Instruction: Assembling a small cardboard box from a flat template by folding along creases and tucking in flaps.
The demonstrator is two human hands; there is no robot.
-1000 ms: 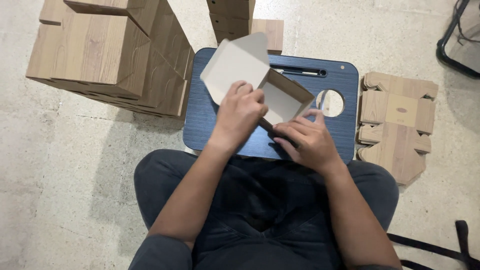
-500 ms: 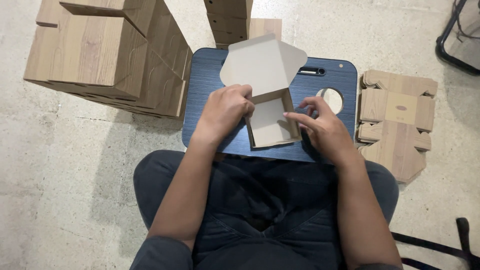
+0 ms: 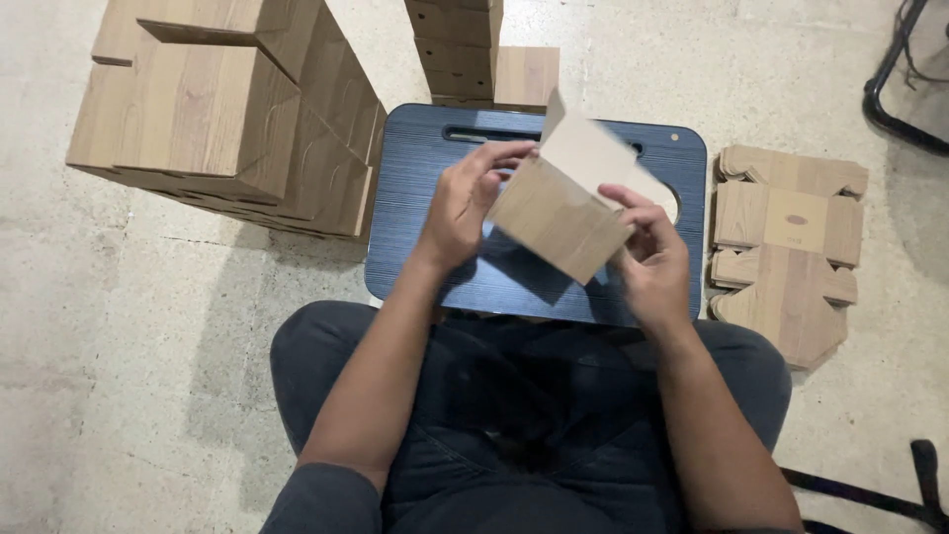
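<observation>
A small wood-print cardboard box (image 3: 559,220) is lifted above a dark blue lap tray (image 3: 420,198), tilted, with its pale inner lid flap standing open at the top. My left hand (image 3: 463,206) grips the box's left edge, fingers curled over its top. My right hand (image 3: 647,252) holds its right side, thumb on the front face. Both forearms reach up from my lap.
A big heap of folded wood-print boxes (image 3: 222,114) lies on the floor at the left. A stack of boxes (image 3: 457,44) stands behind the tray. Flat unfolded box blanks (image 3: 786,247) lie on the floor at the right. A black metal frame (image 3: 905,89) is at top right.
The box was lying open on the tray with its inside up. It is now raised off the tray and turned so its wood-print outer face shows. Both hands shifted to its sides.
</observation>
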